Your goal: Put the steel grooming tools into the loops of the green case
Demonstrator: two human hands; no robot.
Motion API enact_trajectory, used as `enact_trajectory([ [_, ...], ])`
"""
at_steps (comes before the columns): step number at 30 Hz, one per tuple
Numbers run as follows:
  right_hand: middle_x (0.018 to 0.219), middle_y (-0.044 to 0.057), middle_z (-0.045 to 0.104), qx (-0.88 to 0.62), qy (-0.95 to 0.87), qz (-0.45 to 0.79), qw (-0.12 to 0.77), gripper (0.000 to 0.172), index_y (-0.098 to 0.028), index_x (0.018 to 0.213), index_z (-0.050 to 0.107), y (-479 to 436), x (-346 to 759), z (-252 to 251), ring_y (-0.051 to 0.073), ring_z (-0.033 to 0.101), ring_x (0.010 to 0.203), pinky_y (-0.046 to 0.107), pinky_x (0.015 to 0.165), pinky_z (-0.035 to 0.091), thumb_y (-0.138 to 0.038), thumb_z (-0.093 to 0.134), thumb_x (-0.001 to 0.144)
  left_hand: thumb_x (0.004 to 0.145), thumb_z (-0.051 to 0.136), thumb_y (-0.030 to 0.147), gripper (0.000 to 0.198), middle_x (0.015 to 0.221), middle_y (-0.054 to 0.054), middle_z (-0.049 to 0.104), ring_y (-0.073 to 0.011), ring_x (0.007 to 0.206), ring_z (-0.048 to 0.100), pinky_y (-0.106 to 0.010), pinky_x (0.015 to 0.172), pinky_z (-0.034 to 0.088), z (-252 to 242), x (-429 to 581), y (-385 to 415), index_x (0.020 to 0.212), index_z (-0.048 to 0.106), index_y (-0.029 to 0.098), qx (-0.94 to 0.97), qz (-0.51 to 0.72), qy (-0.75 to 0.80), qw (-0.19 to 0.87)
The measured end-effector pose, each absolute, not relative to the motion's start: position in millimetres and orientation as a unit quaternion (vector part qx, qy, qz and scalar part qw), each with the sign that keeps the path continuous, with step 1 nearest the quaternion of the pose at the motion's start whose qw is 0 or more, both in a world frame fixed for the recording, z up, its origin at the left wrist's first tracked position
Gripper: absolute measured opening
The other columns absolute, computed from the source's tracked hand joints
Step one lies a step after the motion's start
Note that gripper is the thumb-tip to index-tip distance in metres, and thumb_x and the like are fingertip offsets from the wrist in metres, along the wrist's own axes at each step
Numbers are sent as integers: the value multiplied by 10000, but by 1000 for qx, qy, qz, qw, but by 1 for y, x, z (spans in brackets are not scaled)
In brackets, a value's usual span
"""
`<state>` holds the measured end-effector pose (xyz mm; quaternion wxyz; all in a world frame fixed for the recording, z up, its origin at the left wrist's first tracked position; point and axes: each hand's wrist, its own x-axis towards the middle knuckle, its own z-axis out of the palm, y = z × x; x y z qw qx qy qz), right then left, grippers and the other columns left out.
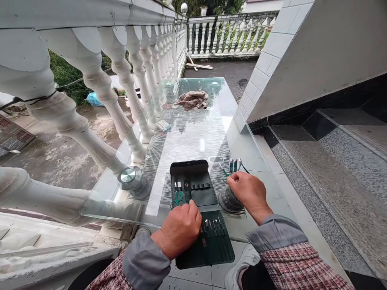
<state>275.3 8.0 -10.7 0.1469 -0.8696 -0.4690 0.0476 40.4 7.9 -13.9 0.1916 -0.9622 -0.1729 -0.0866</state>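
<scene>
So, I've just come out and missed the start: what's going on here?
A person's left hand is over an open case at the near end of a glass table. The right hand, fingers curled, is beside the case, near the clippers. Whether either hand holds anything is hard to tell. Small tools sit in the case.

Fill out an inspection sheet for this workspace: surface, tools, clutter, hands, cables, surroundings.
Surface: glass table, see-through, with reflections.
Job's things: open dark green case with slim tools in its slots; clippers and nippers by the right hand.
Clutter: bunched cloth and a flat packet farther up the table.
Hands: left hand over the case; right one's fingers curled; whether either holds anything, cannot tell.
Cables: dark cable at the left balusters.
Surroundings: white balustrade left, stone steps right.
</scene>
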Motion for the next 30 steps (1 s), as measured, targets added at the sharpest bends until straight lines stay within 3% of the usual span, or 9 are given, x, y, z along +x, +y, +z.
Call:
enact_trajectory([
  [5,659,52,624,-869,-478,14,124,275,-210,623,591,11,272,-13,159,496,551,273,487,200,-330,439,819,844,441,76,207,1005,-181,651,-182,661,589,-273,496,437,-13,40,7,978,597,55,-965,-75,-169,188],
  [9,702,43,620,-850,-493,-38,183,222,-206,705,591,9,280,-17,176,511,645,279,508,243,-328,461,837,834,454,81,207,1000,-175,656,-188,666,595,-277,496,445,-11,41,6,979,599,54,-965,-71,-171,186],
  [14,964,105,629,-776,-558,-145,257,213,-178,941,625,10,292,-25,242,505,927,344,732,379,-299,482,840,828,445,76,226,998,-178,654,-190,671,598,-274,490,444,-11,42,6,995,595,51,-966,-58,-171,183],
  [19,1219,76,572,-732,-641,-136,186,276,-206,1073,619,12,284,-36,258,425,1158,412,912,351,-270,416,896,838,451,79,218,985,-183,656,-195,669,602,-279,491,454,-12,42,7,1000,592,43,-967,-51,-172,181],
  [30,1254,87,566,-743,-642,-102,157,322,-162,1103,606,1,301,-48,258,455,1173,429,950,364,-260,367,911,817,443,67,260,1024,-190,654,-204,693,612,-280,498,472,-8,41,6,1020,603,41,-969,-37,-172,171],
])
